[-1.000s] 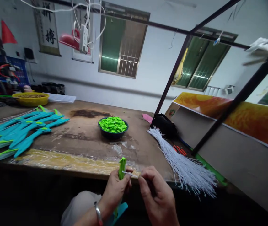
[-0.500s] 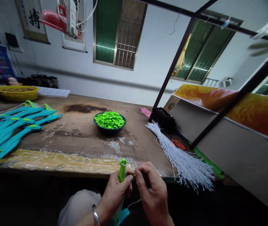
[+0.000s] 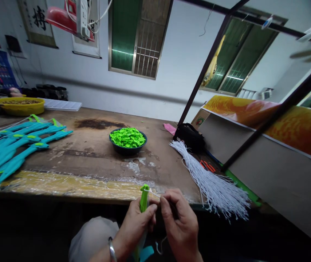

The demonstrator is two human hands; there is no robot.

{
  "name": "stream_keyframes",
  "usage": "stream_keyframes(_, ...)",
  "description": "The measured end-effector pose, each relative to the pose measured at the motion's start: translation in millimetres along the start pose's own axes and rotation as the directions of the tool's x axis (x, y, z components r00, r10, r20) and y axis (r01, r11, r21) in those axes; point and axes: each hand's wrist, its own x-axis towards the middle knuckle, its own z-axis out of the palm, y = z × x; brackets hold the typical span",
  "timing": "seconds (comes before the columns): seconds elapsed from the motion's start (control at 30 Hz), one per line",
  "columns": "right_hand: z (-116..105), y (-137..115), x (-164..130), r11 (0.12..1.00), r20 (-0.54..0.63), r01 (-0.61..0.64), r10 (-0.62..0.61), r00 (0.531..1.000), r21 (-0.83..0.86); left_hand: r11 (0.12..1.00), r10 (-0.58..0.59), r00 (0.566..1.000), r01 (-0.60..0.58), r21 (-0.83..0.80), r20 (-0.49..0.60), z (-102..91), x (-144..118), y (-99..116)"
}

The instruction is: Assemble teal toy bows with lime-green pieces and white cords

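Near the table's front edge, my left hand [image 3: 137, 221] is closed around a toy bow [image 3: 144, 201], with its bright green tip pointing up. A bit of its blue part shows below my hand; the rest is hidden. A thin white string [image 3: 153, 194] runs from the green tip to my right hand [image 3: 182, 223], where thumb and forefinger pinch it. The string's loose tail hangs down between my wrists. At the left lie several blue toy bows [image 3: 21, 145] with green parts and white strings. To the right lies a fanned bundle of white strings [image 3: 212, 178].
A dark bowl [image 3: 128, 150] of small green plastic pieces stands mid-table. Orange-handled scissors [image 3: 208, 166] and a black bag [image 3: 189, 136] are beside the string bundle. A yellow basin [image 3: 21, 109] stands back left. A dark metal post [image 3: 201, 69] rises at the right.
Both hands have shifted slightly right with the toy bow. My right hand has drawn a little farther from the green tip, and the string's loose tail hangs differently.
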Motion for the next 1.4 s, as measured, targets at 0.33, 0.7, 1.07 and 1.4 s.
stream_keyframes(0.33, 2, -1, 1, 1.0, 0.011, -0.021, 0.021, 1.0, 0.021, 0.999, -0.035, 0.999, 0.035, 0.02, -0.021, 4.5, -2, 1)
stream_keyframes(0.7, 0, 5, -1, 0.999, 0.019, -0.035, 0.036, 0.999, -0.025, 1.0, -0.029, 1.0, 0.029, 0.001, 0.005, 4.8, -3, 3)
stream_keyframes(1.07, -3, 5, -8, 0.989, 0.121, 0.042, -0.024, 0.992, -0.144, 0.997, -0.063, 0.997, 0.061, -0.046, -0.042, 8.5, -2, -5)
stream_keyframes(1.4, 4, 6, 0, 0.99, 0.193, 0.082, -0.059, 0.98, -0.116, 0.987, 0.019, 0.999, -0.014, -0.158, 0.028, 11.3, -4, -11)
